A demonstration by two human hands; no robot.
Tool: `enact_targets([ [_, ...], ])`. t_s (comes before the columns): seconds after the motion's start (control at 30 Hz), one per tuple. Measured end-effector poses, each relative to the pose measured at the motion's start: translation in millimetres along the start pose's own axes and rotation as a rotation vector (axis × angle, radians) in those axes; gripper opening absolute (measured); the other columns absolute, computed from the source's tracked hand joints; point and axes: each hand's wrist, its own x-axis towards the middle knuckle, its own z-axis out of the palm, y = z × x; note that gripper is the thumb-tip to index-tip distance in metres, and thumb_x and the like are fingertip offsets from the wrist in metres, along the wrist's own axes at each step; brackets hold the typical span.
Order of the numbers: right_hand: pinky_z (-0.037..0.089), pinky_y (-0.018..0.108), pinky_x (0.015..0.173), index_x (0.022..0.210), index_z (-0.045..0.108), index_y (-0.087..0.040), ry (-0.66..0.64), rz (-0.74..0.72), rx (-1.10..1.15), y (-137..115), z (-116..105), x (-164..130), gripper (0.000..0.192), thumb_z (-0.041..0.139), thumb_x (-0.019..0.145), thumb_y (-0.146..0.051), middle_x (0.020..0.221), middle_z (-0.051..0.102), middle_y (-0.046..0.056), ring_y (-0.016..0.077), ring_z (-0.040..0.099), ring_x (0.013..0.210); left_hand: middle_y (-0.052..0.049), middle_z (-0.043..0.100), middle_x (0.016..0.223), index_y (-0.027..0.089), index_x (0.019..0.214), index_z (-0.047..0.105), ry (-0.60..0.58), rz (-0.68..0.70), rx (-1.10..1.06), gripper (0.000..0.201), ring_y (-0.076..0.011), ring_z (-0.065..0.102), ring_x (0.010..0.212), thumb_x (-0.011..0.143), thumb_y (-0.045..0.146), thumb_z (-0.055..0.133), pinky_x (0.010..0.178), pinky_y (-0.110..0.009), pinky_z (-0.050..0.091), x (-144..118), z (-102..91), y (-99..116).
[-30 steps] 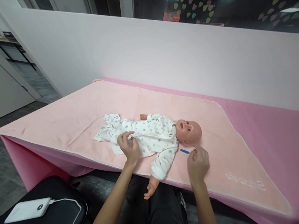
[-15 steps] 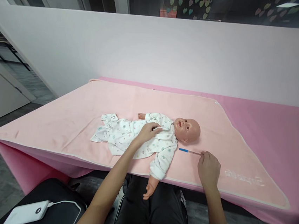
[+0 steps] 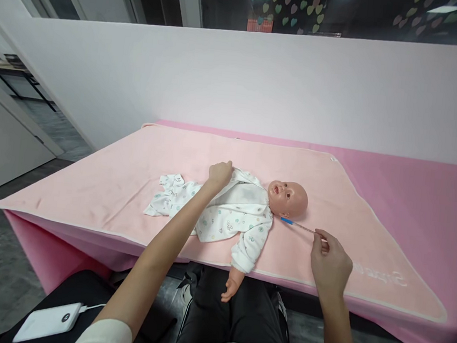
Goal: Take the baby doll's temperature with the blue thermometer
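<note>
at the near left edge a white power bank (image 3: 49, 321) lies on a dark bag (image 3: 89, 314), its cable looping off to the right; the bag is cut off by the frame. further right a pale pink blanket (image 3: 130, 183) covers a table draped in a deeper pink cloth (image 3: 424, 196). on the blanket lies a baby doll (image 3: 245, 208) on its back, head to the right, in a white printed sleepsuit (image 3: 224, 217) whose empty legs trail left. the left hand (image 3: 219, 174) reaches across to the doll's far side and rests curled over the far sleeve; it covers the doll's far hand, and whether it actually grips the cloth cannot be told. the doll's near arm hangs off the near table edge, its bare hand over the person's dark-trousered lap. right of the head, a thin stick with a blue tip (image 3: 298, 226) points at the doll's neck, the blue end just beside the chin. the right hand (image 3: 330, 265) pinches its right end between thumb and fingertips, other fingers folded in. faint lettering on the blanket further right is too pale to read.
</note>
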Motion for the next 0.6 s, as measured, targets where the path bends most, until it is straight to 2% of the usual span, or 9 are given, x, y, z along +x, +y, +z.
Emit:
enact_targets([
  [0.07, 0.043, 0.027, 0.058, 0.091, 0.067, -0.017, 0.033, -0.028, 0.087, -17, -10, 6, 0.028, 0.047, 0.084, -0.035, 0.077, 0.068, 0.006, 0.0162, 0.061, 0.059, -0.013, 0.059, 0.094, 0.016, 0.095, 0.056, 0.083, 0.097, 0.085, 0.02, -0.0264, 0.058, 0.095, 0.089, 0.029, 0.043, 0.076, -0.034, 0.038, -1, -6.7, 13],
  [0.13, 0.045, 0.026, 0.058, 0.091, 0.067, -0.017, 0.053, -0.062, 0.176, -33, -17, 11, 0.027, 0.048, 0.084, -0.036, 0.076, 0.068, 0.005, 0.0154, 0.061, 0.058, -0.012, 0.056, 0.102, 0.019, 0.099, 0.056, 0.179, 0.233, 0.195, 0.024, -0.024, 0.059, 0.09, 0.092, 0.033, 0.038, 0.071, -0.032, 0.038, -4, -13.6, 27],
  [0.27, 0.048, 0.026, 0.059, 0.093, 0.068, -0.017, 0.053, -0.152, 0.287, -57, -12, 24, 0.029, 0.048, 0.085, -0.037, 0.078, 0.07, 0.006, 0.0155, 0.063, 0.06, -0.009, 0.054, 0.103, 0.021, 0.097, 0.058, 0.291, 0.435, 0.299, 0.025, -0.0189, 0.059, 0.083, 0.092, 0.035, 0.039, 0.062, -0.027, 0.036, -13, -23.8, 47],
  [0.37, 0.048, 0.027, 0.061, 0.093, 0.069, -0.017, 0.039, -0.247, 0.295, -72, 9, 39, 0.029, 0.047, 0.086, -0.035, 0.083, 0.071, 0.006, 0.0162, 0.064, 0.065, -0.007, 0.054, 0.1, 0.021, 0.096, 0.06, 0.321, 0.497, 0.276, 0.027, -0.0164, 0.058, 0.081, 0.093, 0.035, 0.038, 0.059, -0.025, 0.033, -22, -24.3, 52],
  [0.47, 0.046, 0.027, 0.063, 0.091, 0.069, -0.018, 0.002, -0.357, 0.246, -89, 41, 56, 0.027, 0.044, 0.088, -0.028, 0.082, 0.071, 0.006, 0.0175, 0.063, 0.069, -0.006, 0.056, 0.095, 0.023, 0.095, 0.062, 0.356, 0.491, 0.213, 0.029, -0.0145, 0.057, 0.075, 0.093, 0.037, 0.036, 0.056, -0.025, 0.03, -33, -17.8, 48],
  [0.6, 0.04, 0.027, 0.058, 0.083, 0.069, -0.017, -0.166, -0.513, 0.024, -115, 92, 72, 0.024, 0.045, 0.085, -0.014, 0.073, 0.069, 0.009, 0.0173, 0.06, 0.062, -0.006, 0.06, 0.089, 0.025, 0.094, 0.065, 0.468, 0.467, 0.139, 0.034, -0.0148, 0.056, 0.072, 0.093, 0.04, 0.034, 0.055, -0.026, 0.03, -50, 3.7, 34],
])
